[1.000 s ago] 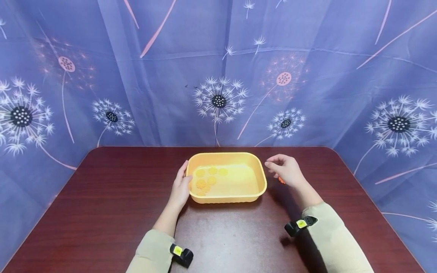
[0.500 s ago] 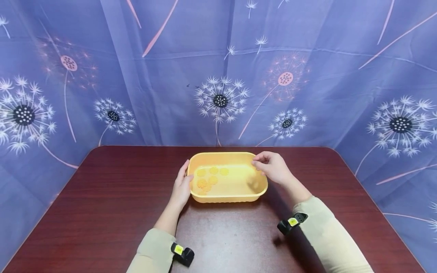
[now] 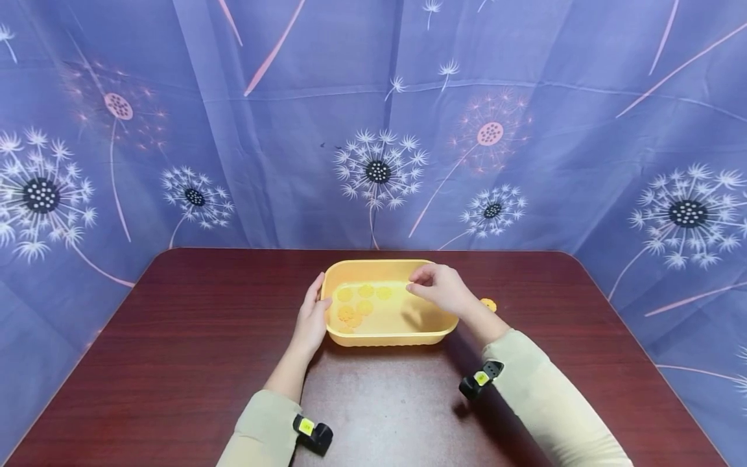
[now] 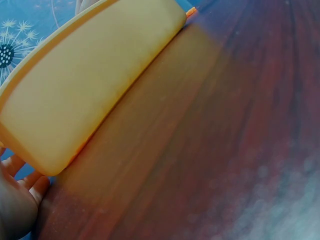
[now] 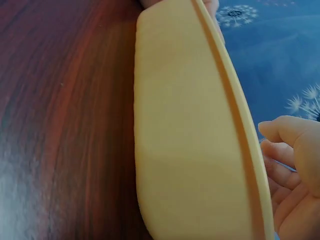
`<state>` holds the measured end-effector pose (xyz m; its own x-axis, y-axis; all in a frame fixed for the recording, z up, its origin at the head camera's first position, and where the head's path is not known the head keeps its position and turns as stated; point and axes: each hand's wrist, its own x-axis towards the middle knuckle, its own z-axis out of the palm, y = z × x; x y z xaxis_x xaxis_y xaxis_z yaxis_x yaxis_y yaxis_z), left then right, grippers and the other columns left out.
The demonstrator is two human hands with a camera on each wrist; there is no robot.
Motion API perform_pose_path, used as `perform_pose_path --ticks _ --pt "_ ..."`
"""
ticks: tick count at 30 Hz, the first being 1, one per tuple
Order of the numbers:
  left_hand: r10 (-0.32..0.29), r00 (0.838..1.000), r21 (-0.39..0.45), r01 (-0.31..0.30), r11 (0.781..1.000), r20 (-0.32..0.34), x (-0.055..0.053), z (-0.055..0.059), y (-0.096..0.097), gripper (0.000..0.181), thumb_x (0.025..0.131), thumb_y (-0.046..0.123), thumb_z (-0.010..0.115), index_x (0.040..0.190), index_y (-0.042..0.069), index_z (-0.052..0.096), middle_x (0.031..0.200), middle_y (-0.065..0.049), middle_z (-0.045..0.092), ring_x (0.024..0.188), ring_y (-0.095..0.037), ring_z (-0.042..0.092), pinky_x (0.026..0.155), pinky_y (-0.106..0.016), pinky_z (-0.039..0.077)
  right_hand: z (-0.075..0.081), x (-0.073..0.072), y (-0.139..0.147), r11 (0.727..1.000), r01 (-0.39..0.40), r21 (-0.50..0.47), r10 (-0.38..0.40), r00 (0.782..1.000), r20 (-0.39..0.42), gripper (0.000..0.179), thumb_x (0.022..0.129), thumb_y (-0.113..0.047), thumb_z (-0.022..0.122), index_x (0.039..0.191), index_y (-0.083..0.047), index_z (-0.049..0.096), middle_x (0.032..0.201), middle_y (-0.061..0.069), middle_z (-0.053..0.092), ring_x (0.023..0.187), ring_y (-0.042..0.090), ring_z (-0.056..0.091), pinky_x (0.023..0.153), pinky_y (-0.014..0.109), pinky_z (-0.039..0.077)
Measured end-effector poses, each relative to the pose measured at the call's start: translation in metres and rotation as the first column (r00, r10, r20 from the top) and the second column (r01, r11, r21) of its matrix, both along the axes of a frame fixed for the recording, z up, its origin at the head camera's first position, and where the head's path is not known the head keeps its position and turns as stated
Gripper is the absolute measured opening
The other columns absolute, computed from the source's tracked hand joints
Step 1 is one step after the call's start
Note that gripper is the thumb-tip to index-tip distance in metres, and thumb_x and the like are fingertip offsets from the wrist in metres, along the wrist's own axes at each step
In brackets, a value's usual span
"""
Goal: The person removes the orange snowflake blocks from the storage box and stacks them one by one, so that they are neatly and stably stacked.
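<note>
On the dark reddish tabletop (image 3: pixel 175 363), going by the head view, sits a yellow tray (image 3: pixel 420 318) with a bunch of scalloped yellow-orange pieces (image 3: pixel 364 307) lying in its left half. The person's left hand (image 3: pixel 310 319) has the tray's left end gripped, thumb over the rim, fingers outside. Their right hand (image 3: pixel 442 289) is over the right half, thumb and index tips close together, but I honestly can't tell if anything's pinched there. One loose piece (image 3: pixel 489 304) is just right of the tray, partly hidden by that wrist. Dandelion-print curtain (image 3: pixel 274 162) behind it all. Left wrist cam: mostly the tray's long side, left fingers against its near end. Right wrist cam: tray side again, right hand beyond the rim, fingers bent, partly blocked.
</note>
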<state>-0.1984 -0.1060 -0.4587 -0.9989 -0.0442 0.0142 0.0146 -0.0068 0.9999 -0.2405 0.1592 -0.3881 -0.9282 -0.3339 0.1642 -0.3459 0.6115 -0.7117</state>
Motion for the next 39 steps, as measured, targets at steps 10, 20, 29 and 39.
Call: perform_pose_path --ticks 10,20,29,39 --pt "0.002 1.000 -0.005 -0.002 1.000 -0.014 0.000 0.000 0.000 0.056 0.096 0.007 0.036 0.151 0.014 0.024 0.156 -0.009 0.024 0.141 -0.025 0.026 0.112 -0.046 0.031 -0.008 -0.006 -0.026 0.988 -0.087 0.126 0.093 0.995 -0.038 0.023 0.079 -0.016 0.071 0.095 0.001 0.068 0.085 0.008 0.069 0.077 0.016 0.061 0.071 0.027 0.050" --pt "0.000 1.000 -0.006 0.000 1.000 -0.017 -0.002 -0.001 -0.001 0.056 0.096 0.007 0.036 0.151 0.014 0.024 0.156 -0.010 0.024 0.142 -0.025 0.025 0.113 -0.046 0.028 -0.017 -0.015 -0.044 0.979 -0.097 0.180 0.098 0.995 0.003 0.026 0.082 -0.017 0.070 0.101 0.000 0.067 0.094 0.012 0.069 0.085 0.020 0.062 0.077 0.032 0.051" --pt "0.005 1.000 0.002 -0.005 1.000 -0.012 -0.001 0.001 0.002 0.057 0.095 0.009 0.037 0.151 0.015 0.025 0.155 -0.010 0.026 0.140 -0.025 0.029 0.111 -0.045 0.031 -0.028 -0.020 -0.047 0.988 -0.071 0.141 0.068 0.997 0.029 0.027 0.081 -0.013 0.071 0.102 0.002 0.065 0.095 0.012 0.068 0.087 0.022 0.062 0.080 0.033 0.052" --pt "0.012 1.000 -0.010 -0.012 1.000 0.006 0.001 0.003 0.001 0.056 0.096 0.009 0.037 0.151 0.016 0.024 0.155 -0.010 0.026 0.140 -0.025 0.029 0.111 -0.045 0.031 -0.039 -0.026 -0.045 0.989 -0.108 0.105 0.098 0.990 0.101 0.035 0.078 -0.011 0.074 0.109 0.000 0.063 0.105 0.013 0.065 0.093 0.024 0.064 0.078 0.029 0.053"
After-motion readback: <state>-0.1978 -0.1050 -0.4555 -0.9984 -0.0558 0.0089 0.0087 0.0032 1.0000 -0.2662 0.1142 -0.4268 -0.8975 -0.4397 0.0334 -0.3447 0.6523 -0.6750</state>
